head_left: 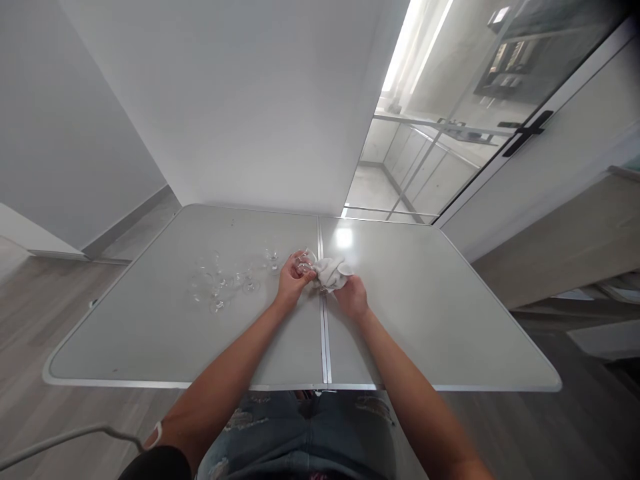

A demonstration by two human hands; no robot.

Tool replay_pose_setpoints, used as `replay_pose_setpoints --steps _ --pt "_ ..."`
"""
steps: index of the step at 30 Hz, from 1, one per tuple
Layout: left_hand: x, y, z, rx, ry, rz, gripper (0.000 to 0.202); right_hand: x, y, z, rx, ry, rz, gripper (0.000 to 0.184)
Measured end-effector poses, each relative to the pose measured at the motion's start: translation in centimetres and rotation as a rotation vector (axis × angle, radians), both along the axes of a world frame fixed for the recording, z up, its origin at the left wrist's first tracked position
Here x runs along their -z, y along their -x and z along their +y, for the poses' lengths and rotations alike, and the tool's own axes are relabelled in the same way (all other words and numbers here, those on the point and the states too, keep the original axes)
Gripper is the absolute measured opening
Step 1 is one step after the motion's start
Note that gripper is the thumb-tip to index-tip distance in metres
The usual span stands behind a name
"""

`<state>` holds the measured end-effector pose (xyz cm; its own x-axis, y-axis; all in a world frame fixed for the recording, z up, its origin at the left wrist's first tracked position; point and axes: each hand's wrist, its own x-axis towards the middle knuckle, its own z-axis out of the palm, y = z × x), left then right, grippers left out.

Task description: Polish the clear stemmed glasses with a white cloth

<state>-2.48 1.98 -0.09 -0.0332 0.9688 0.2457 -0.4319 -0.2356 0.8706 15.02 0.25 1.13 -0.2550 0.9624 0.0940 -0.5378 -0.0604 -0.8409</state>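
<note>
My left hand [292, 279] is closed around a clear drinking glass [305, 261], just left of the table's middle seam. A crumpled white cloth [332, 273] is in my right hand [353, 297], pressed against the glass's right end. The cloth covers part of the glass and hides most of my right fingers. To the left of my hands, several clear stemmed glasses [219, 283] stand close together on the table. One more stemmed glass [273, 259] stands a little apart, nearer my left hand.
The light folding table [420, 313] has a metal rim and a metal seam [325, 347] down its middle. A white wall [250, 133] rises behind it. At the right back is a glazed door with a black handle [528, 133]. A pale cable [75, 435] crosses the lower left.
</note>
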Motion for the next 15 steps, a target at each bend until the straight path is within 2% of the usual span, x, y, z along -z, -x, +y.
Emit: replay_pose_setpoints --steps 2,4,8,10,13,15 --pt "-0.1 0.1 -0.1 0.019 -0.007 0.009 0.071 -0.3 -0.1 -0.1 -0.033 0.049 0.020 0.058" --pt "-0.3 0.1 -0.2 0.042 -0.023 0.042 0.071 0.0 -0.3 0.1 -0.018 0.089 -0.015 0.064" --pt "-0.3 0.2 -0.4 0.057 -0.067 0.124 0.070 1.4 -0.5 0.7 0.082 0.020 -0.269 0.042" --pt "-0.3 0.2 -0.5 0.079 -0.089 0.146 0.070 1.6 -0.6 0.8 0.085 -0.036 -0.341 0.036" --pt "-0.1 0.2 -0.4 0.114 -0.106 0.150 0.071 0.8 -0.8 0.6 0.011 -0.114 -0.338 0.049" --pt "-0.1 0.3 -0.4 0.113 -0.095 0.151 0.071 0.0 -0.8 0.4 -0.061 -0.204 -0.417 0.050"
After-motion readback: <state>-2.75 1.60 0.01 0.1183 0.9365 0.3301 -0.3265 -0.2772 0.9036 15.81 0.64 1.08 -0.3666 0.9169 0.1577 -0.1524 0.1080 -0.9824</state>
